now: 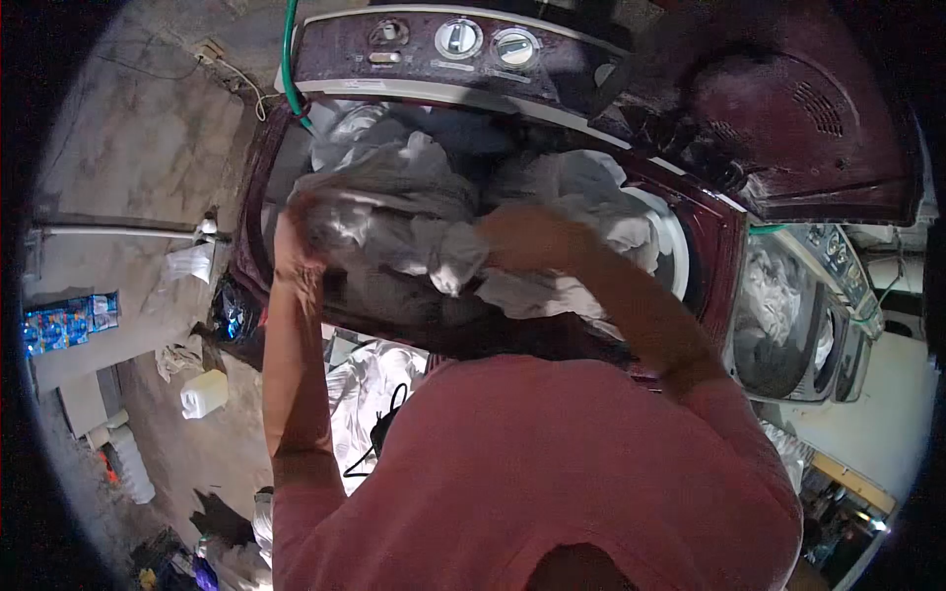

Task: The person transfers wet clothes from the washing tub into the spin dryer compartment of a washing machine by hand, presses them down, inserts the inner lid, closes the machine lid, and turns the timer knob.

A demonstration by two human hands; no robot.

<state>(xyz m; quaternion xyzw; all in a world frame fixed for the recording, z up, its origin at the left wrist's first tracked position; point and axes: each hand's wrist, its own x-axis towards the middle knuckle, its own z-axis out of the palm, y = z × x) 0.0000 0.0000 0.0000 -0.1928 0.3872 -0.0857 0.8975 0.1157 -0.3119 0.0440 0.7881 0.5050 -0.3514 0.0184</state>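
A bunched wet-looking white cloth point(394, 222) stretches between my two hands over the left tub of a maroon twin-tub washing machine point(254, 197). My left hand point(301, 236) is closed on the cloth's left end, its fingers partly blurred. At the other end my right hand point(527, 236) is closed around a twisted part, its fingertips hidden. More white laundry point(581, 177) fills the right side, inside and over the round spin tub's pale rim point(675, 241). Grey water point(394, 295) shows below the held cloth.
The control panel point(463, 49) with round knobs runs along the back, beside a green hose point(289, 59). An open maroon lid point(778, 108) stands at right. A second washing machine point(798, 315) holds laundry. A pale jug point(204, 394) and blue packets point(69, 323) are at left.
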